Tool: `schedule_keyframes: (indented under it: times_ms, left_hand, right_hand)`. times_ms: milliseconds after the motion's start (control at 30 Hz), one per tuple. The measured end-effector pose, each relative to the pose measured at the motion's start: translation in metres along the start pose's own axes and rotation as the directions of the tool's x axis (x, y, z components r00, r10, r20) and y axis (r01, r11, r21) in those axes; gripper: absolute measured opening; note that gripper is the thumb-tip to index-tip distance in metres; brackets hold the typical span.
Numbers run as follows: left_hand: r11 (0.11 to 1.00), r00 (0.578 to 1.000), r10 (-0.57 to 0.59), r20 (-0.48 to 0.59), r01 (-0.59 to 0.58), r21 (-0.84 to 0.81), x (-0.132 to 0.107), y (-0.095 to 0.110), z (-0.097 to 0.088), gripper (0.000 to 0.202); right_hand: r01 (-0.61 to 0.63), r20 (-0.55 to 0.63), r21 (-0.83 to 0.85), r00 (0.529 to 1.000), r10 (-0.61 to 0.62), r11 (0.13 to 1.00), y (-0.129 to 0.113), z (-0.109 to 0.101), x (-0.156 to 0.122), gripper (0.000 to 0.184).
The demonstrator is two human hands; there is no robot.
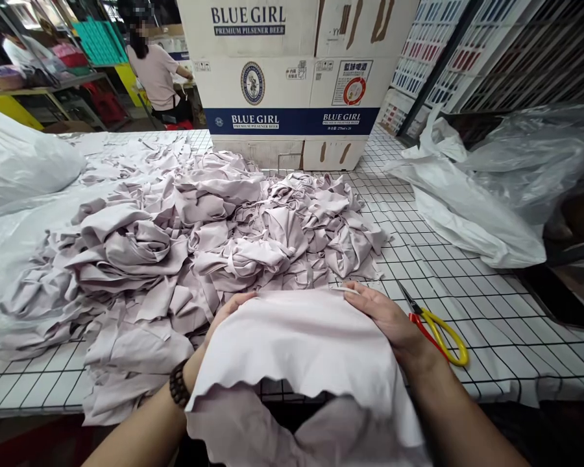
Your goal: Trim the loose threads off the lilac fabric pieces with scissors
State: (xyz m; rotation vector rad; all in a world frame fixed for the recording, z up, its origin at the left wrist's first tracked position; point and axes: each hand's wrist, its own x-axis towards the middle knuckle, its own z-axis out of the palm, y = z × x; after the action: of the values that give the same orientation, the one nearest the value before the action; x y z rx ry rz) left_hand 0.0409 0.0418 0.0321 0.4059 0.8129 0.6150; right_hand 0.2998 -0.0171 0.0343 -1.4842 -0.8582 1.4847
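Observation:
Between my hands, near the table's front edge, a pale pink fabric piece (302,337) is stretched, its lower edge wavy. My left hand (226,316) grips its upper left corner; a dark beaded bracelet is on that wrist. At the upper right corner my right hand (382,318) pinches the cloth, with a thin pale strip along the edge there. Part of each hand's fingers is hidden behind the cloth. Right of my right hand lie scissors (440,334) with red and yellow handles. Beyond my hands spreads a heap of similar pink fabric pieces (233,194).
A stack of white cartons (292,78) stands behind the heap. White plastic bags lie at the left (24,162) and right (486,201). At the right edge rests a dark flat object (559,298). A person (156,71) works at another table in the background.

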Motion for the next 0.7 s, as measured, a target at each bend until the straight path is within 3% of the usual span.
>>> schedule_keyframes:
  times_ms: [167, 200, 333, 433, 533, 600, 667, 700]
  left_hand:
    - [0.983, 0.997, 0.002, 0.075, 0.012, -0.186, 0.016, -0.012, 0.007, 0.029]
    - [0.978, 0.996, 0.006, 0.090, 0.013, -0.206, 0.017, -0.014, 0.008, 0.031]
    - [0.980, 0.984, 0.019, 0.178, 0.016, -0.197, 0.012, -0.019, 0.013, 0.044]
    - [0.991, 0.962, 0.111, 0.248, -0.091, -0.094, 0.003, -0.018, 0.012, 0.053]
    - [0.973, 0.919, 0.211, 0.334, -0.230, 0.017, -0.011, -0.011, -0.001, 0.059]
    - [0.967, 0.932, 0.158, 0.328, -0.213, 0.140, -0.022, -0.003, -0.016, 0.061]
    - [0.928, 0.974, 0.108, 0.199, -0.171, 0.332, -0.033, 0.004, -0.033, 0.058]
    - [0.876, 0.980, 0.166, 0.108, -0.197, 0.439, -0.037, 0.006, -0.040, 0.056]
  right_hand:
    - [0.132, -0.183, -0.184, 0.969, -0.166, 0.974, 0.006, 0.005, 0.006, 0.040]
    - [0.162, -0.170, -0.238, 0.964, -0.205, 0.958, 0.007, 0.010, 0.000, 0.043]
    - [0.221, 0.068, -0.531, 0.973, -0.219, 0.818, 0.012, 0.048, -0.019, 0.053]
    - [0.276, 0.073, -0.617, 0.953, -0.295, 0.737, 0.012, 0.069, -0.011, 0.033]
    - [0.292, 0.098, -0.600, 0.951, -0.294, 0.745, -0.001, 0.057, -0.003, 0.030]
    - [0.300, 0.122, -0.542, 0.952, -0.279, 0.785, -0.020, 0.038, -0.009, 0.031]
    - [0.296, 0.156, -0.402, 0.955, -0.254, 0.866, -0.045, 0.024, -0.025, 0.028]
    - [0.286, 0.192, -0.313, 0.953, -0.235, 0.905, -0.058, 0.022, -0.034, 0.026]
